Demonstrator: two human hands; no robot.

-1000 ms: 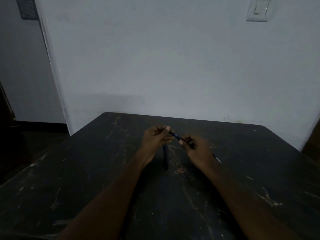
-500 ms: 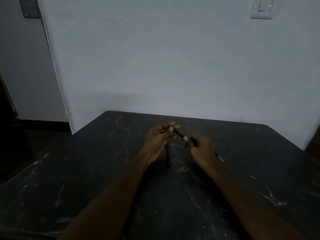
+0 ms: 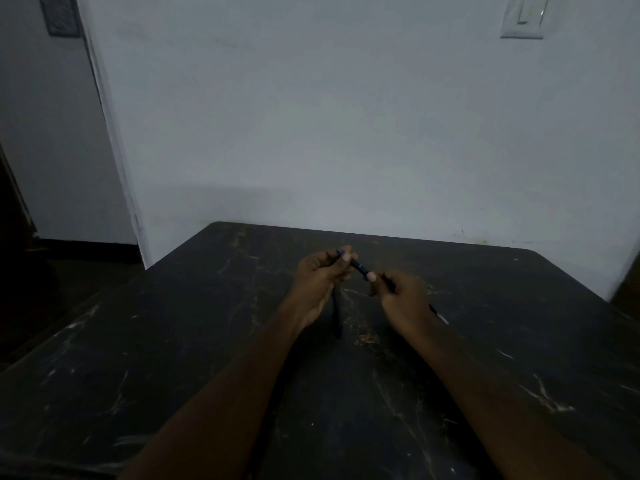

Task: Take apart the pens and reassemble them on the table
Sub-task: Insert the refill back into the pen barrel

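Your left hand (image 3: 322, 276) and right hand (image 3: 404, 299) both grip the same pen (image 3: 357, 266), held up off the surface (image 3: 207, 341). Left fingers are curled round the far end, thumb on top. The right thumb and fingers pinch the near end.

Key relation: the pen's long axis runs hand to hand, tilted, with the left end farther from you and the right end nearer. The only bare barrel is the short stretch between your thumbs. My read is that any pull or twist has to go along that line, so pull the hands straight apart and don't bend it.

A second pen (image 3: 336, 317) lies on the surface just below your left hand, between the wrists, with its long axis pointing away from you. The left hand is nearer to it.

A thin piece with a pale tip (image 3: 440, 315) shows on the outer side of your right hand. I can't tell whether it's loose or the tail of the held pen.

No brand or print is readable on the pens; it's too dark. The wall switch (image 3: 523, 15), far above the right hand, shows no lettering either.
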